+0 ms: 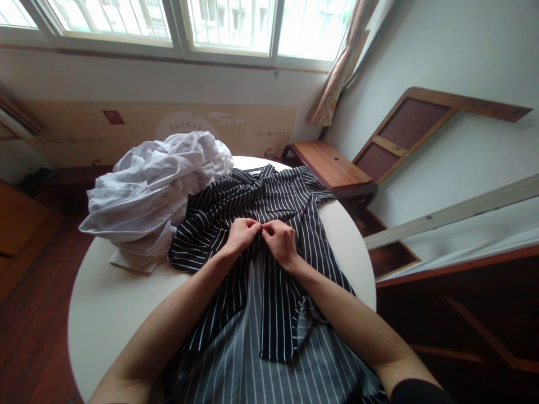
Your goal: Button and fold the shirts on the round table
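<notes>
A black shirt with white stripes lies spread on a round white table, its collar toward the window. Below my hands its front hangs apart, and the greyer inner side shows between the two edges. My left hand pinches the left front edge at about mid-chest. Close beside it, fingertips nearly touching, my right hand pinches the other front edge. Any button between the fingers is too small to make out. The lower part of the shirt drapes over the near side of the table.
A heap of crumpled white cloth sits on the table's left side, touching the shirt's sleeve. Behind the table stands a low wooden bench. A window and a curtain are beyond, with a wooden rail at right.
</notes>
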A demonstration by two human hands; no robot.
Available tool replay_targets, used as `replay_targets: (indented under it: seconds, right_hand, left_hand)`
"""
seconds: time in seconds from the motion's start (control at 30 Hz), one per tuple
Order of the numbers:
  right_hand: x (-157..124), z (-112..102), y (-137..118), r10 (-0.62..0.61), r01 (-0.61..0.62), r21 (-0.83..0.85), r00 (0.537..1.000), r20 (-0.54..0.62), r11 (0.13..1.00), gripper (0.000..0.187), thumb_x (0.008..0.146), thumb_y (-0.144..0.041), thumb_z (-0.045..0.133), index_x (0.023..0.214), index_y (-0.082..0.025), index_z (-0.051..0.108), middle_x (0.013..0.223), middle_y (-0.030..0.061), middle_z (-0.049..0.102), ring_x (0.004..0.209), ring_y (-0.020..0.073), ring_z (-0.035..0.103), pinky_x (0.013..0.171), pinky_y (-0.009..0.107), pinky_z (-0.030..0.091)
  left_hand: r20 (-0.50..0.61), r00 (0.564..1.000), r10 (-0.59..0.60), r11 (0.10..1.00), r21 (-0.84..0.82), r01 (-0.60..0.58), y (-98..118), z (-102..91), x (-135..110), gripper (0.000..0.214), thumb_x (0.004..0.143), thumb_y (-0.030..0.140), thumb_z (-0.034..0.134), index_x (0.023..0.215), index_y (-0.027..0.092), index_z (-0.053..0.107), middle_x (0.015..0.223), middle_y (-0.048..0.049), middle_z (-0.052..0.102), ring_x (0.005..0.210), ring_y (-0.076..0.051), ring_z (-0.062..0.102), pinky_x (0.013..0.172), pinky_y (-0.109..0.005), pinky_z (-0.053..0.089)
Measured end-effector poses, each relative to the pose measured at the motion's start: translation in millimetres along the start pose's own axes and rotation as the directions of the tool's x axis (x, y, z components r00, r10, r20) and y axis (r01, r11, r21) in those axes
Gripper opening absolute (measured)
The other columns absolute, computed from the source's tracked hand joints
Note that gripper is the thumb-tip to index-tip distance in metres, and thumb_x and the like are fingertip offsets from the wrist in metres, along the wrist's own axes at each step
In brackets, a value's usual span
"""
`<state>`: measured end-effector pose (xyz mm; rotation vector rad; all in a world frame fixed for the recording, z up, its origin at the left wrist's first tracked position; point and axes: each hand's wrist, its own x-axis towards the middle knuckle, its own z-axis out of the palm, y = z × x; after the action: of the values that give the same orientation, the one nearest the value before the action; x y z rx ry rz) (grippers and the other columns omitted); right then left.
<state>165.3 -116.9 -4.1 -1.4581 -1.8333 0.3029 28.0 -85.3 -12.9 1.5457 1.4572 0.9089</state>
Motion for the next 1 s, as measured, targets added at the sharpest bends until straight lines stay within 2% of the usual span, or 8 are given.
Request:
replay_targets:
  seconds: [0.13,0.3,0.63,0.73,0.87,1.0]
  right_hand:
    - [0,-3,-3,0.039,-0.038,0.115,0.999,-0.007,0.993,0.013,0.081,-0.024,0.058,0.082,-0.020,0.071,0.082,0.0049,0.071,0.075,0.0190,0.065,0.075,0.030,0.049]
    - [4,-5,-2,0.160,-0.156,0.267,0.987,0.008,0.951,0.014,0.080,-0.026,0.060,0.080,-0.019,0.072,0.078,0.0041,0.073,0.070,0.0185,0.067,0.070,0.029,0.050]
    - [8,-5,1,0.188,-0.183,0.254,0.982,0.005,0.950,0.015,0.079,-0.029,0.060,0.076,-0.019,0.071,0.074,0.0040,0.072,0.068,0.0180,0.065,0.070,0.030,0.049]
    - [14,0,13,0.229,-0.246,0.387,0.969,0.091,0.888,0.016,0.078,-0.029,0.058,0.076,-0.017,0.068,0.071,0.0030,0.069,0.065,0.0159,0.062,0.065,0.027,0.048]
    - [18,6,25,0.241,-0.376,0.573,0.923,0.299,0.728,0.017,0.073,-0.031,0.057,0.074,-0.015,0.062,0.062,-0.0024,0.061,0.055,0.0100,0.053,0.054,0.021,0.042]
    - [15,8,26,0.252,-0.399,0.606,0.915,0.316,0.688,0.017,0.073,-0.032,0.059,0.078,-0.015,0.062,0.065,-0.0024,0.062,0.056,0.0092,0.053,0.054,0.021,0.044]
  left_hand:
    - [-0.025,1.000,0.000,0.999,-0.036,-0.001,0,-0.4,1,0.023,0.076,0.027,0.058,0.079,0.012,0.074,0.076,-0.0064,0.072,0.071,-0.016,0.063,0.061,-0.022,0.045]
    - [-0.046,0.999,0.005,1.000,-0.022,-0.006,1,0.9,1,0.019,0.078,0.023,0.058,0.082,0.012,0.072,0.080,-0.0065,0.072,0.075,-0.016,0.064,0.067,-0.023,0.047]
    - [-0.094,0.992,0.087,0.985,0.160,-0.071,7,2.8,-7,0.018,0.083,0.026,0.055,0.084,0.016,0.070,0.084,-0.0052,0.072,0.079,-0.017,0.064,0.073,-0.026,0.045]
    - [-0.039,0.993,0.112,0.990,0.095,-0.108,5,2.8,-6,0.018,0.083,0.027,0.055,0.082,0.016,0.069,0.081,-0.0044,0.071,0.075,-0.016,0.063,0.070,-0.024,0.045]
    - [0.030,0.988,0.153,0.987,0.041,-0.154,3,3.2,-3,0.019,0.084,0.028,0.053,0.079,0.015,0.067,0.077,-0.0029,0.069,0.073,-0.015,0.062,0.067,-0.023,0.045]
    - [-0.006,0.990,0.141,0.988,0.072,-0.140,4,1.8,-2,0.017,0.084,0.025,0.053,0.082,0.015,0.067,0.083,-0.0042,0.070,0.078,-0.016,0.063,0.071,-0.023,0.045]
